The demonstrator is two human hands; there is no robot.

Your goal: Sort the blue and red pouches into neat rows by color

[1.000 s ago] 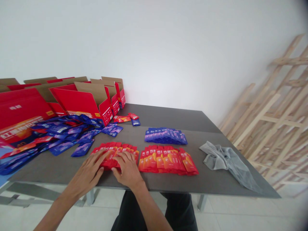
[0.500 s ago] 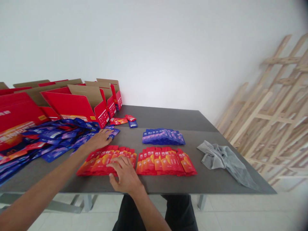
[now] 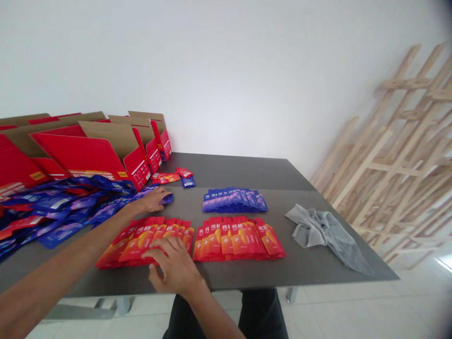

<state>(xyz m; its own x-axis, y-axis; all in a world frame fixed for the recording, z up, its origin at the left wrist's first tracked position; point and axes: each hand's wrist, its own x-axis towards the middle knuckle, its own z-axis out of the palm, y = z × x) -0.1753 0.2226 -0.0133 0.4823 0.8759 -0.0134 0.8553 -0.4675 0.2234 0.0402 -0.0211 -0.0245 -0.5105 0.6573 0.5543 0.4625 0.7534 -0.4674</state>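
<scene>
My left hand (image 3: 152,200) reaches out over the table and rests on a blue packet (image 3: 167,198) at the edge of the loose blue pile; its fingers lie over the packet. My right hand (image 3: 173,268) lies with fingers spread on the near end of the left row of red packets (image 3: 141,238). A second row of red packets (image 3: 240,236) lies to the right of it. Behind that sits a neat row of blue packets (image 3: 234,199).
A heap of loose blue and red packets (image 3: 60,207) covers the left of the grey table (image 3: 247,174). Open red cartons (image 3: 106,150) stand behind it. A grey cloth (image 3: 325,233) lies at the right. Wooden frames (image 3: 399,155) lean on the wall.
My left hand left the red row and stretched forward to the blue packets. My right hand stayed on the red row. The view has shifted a little to the right.
</scene>
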